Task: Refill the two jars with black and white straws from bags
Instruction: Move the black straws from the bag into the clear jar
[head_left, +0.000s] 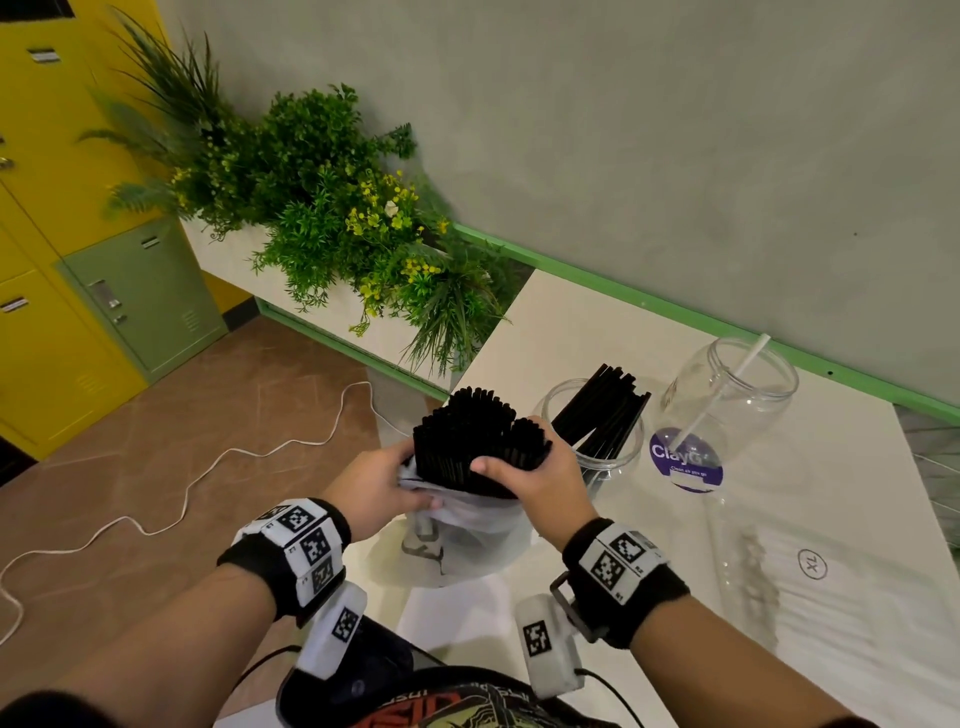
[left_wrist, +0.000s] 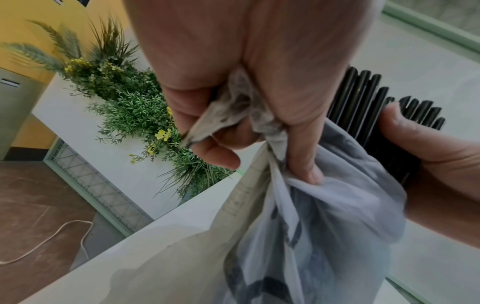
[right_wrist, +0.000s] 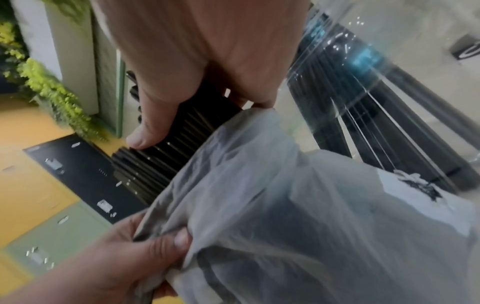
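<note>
Head view, left to right. Left hand (head_left: 382, 486) pinches the gathered rim of the thin grey bag (head_left: 470, 525); the left wrist view confirms fingers (left_wrist: 302, 162) and thumb curled into crumpled film. Right hand (head_left: 540, 480) is wrapped around a thick bundle of black straws (head_left: 470, 441), roughly half clear of the bag mouth, lower ends inside. Bag stands at the near-left corner of the white table (head_left: 597, 327).

Risks, as judgement:
- Bundle is wider than the grasp; the thumb (right_wrist: 145, 131) only reaches part way across in the right wrist view. Outer straws could slip free and scatter to the table or over its edge to the floor.
- Film is limp. If the left pinch slackens, the bag may ride up with the straws instead of peeling off.
- First jar (head_left: 592, 431), just right of the right hand, already holds black straws leaning to one side. Forcing the whole bundle in may jam at the mouth or tip the jar.
- Second jar (head_left: 727, 405) is just beside the first; a wide swing could knock it.

Appearance of task items: straws matte black, uniform, tightly packed, tops level. First jar clear, wide-mouthed, part filled. Second jar clear, purple label, one white straw (head_left: 727, 389) leaning inside, otherwise unfilled. Further right lies a clear packet of white straws (head_left: 841, 603), marked XL, flat on the table.
</note>
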